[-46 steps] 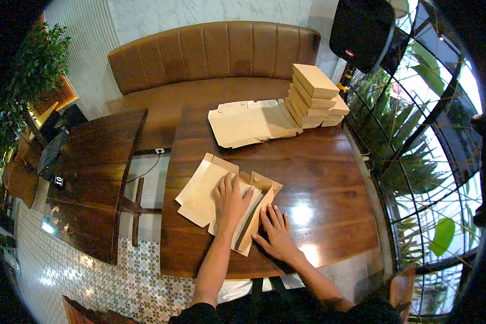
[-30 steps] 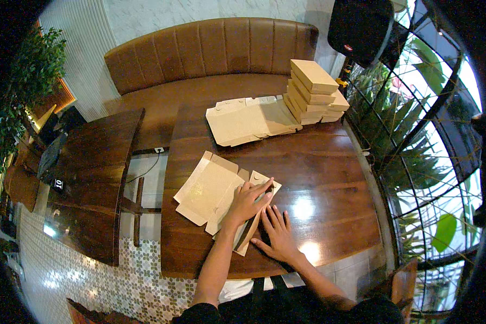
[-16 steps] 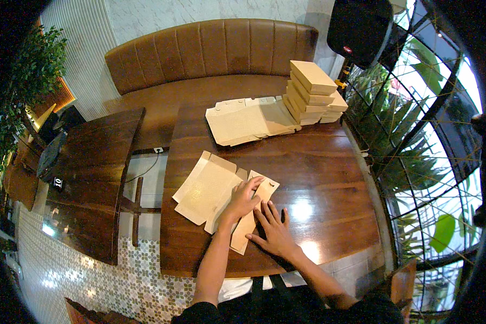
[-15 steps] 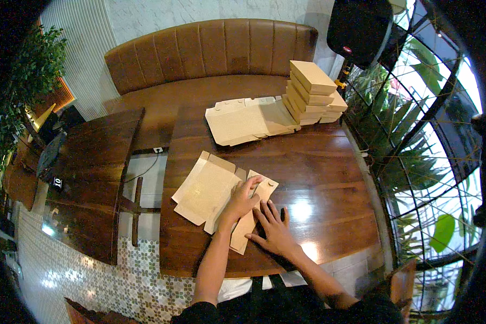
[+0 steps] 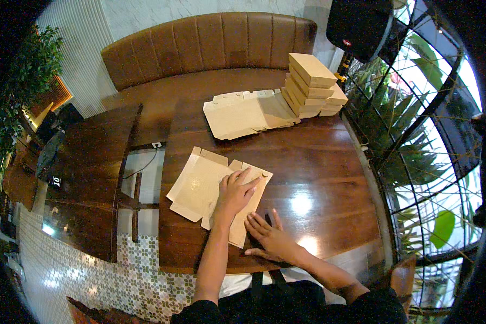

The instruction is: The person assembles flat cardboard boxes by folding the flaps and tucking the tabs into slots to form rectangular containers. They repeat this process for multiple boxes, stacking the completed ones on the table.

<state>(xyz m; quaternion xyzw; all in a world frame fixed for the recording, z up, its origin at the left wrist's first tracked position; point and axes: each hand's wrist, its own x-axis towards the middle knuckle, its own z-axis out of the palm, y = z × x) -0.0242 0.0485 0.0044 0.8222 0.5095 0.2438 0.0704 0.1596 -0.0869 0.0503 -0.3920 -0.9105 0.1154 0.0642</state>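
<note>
Just below the middle of the frame, the left hand [image 5: 235,195] lies with its fingers spread on an unfolded carton [image 5: 191,186]. The right hand [image 5: 272,237], to the lower right, has its fingertips at the carton's right edge. Both are over a brown table [image 5: 329,162]. Above centre lie flat cartons [image 5: 235,116], touching stacked boxes [image 5: 311,73] at upper right. A brown sofa [image 5: 216,46] spans the top, a black speaker [image 5: 357,27] hangs at upper right, and a second table [image 5: 89,178] stands at left, above patterned tiles [image 5: 140,281] at lower left.
</note>
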